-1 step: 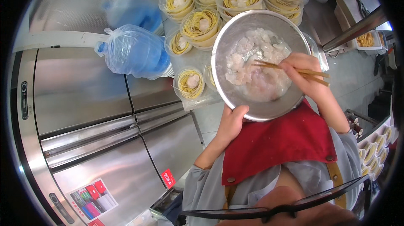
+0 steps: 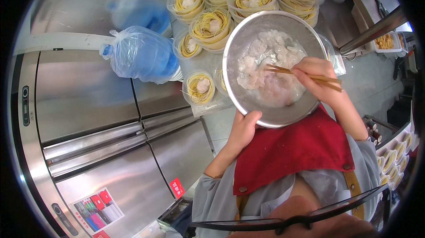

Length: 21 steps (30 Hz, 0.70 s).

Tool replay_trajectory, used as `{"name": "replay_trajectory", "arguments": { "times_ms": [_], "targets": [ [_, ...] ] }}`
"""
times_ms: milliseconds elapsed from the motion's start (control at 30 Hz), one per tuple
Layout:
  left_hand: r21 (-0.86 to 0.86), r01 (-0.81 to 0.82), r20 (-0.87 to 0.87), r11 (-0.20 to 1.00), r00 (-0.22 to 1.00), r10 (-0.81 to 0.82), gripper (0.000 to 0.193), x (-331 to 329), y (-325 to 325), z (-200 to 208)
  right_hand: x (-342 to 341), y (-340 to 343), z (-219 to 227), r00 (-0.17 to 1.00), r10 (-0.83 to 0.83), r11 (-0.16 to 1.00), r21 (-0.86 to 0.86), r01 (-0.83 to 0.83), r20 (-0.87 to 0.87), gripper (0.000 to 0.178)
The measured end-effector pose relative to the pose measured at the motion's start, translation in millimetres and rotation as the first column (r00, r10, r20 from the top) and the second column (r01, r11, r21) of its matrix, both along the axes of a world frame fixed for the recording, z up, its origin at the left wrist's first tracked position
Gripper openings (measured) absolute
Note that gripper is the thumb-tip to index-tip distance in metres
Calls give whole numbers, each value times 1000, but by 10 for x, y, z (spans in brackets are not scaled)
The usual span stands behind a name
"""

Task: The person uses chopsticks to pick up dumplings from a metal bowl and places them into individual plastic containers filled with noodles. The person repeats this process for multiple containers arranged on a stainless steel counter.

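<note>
In front of the red apron (image 2: 292, 154), the left hand (image 2: 244, 130) has its grip clamped on the near edge of a steel bowl (image 2: 305, 27). Over that bowl, the right hand (image 2: 319, 66) pinches wooden chopsticks (image 2: 327, 79) in its grip, reaching among pale, wet pieces (image 2: 290, 45). Beyond, clear tubs (image 2: 212, 47) of yellow noodles (image 2: 203, 21) stand on the bench (image 2: 199, 64).

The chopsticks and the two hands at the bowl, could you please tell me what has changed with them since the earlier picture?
The right hand and the back ends of the chopsticks have shifted slightly left; nothing was taken hold of or let go. The left hand still grips the bowl, and the noodle tubs stayed put.
</note>
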State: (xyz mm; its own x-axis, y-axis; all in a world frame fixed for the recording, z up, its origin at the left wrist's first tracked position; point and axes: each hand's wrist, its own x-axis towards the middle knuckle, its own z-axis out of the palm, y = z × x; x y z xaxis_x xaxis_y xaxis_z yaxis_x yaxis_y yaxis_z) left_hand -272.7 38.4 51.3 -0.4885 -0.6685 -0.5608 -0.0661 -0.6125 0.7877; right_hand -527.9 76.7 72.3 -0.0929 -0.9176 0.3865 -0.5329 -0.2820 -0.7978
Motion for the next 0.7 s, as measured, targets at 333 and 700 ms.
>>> {"name": "replay_trajectory", "arguments": {
  "times_ms": [333, 700],
  "targets": [
    [-59, 39, 7, 998, 999, -38, 39, 18, 22, -71, -19, 10, -146, 926, -276, 961, 69, 268, 257, 11],
    [-106, 28, 19, 994, 999, -27, 35, -17, 53, -68, 68, 3, -216, 943, -300, 952, 100, 288, 142, 10]
  ]
}}
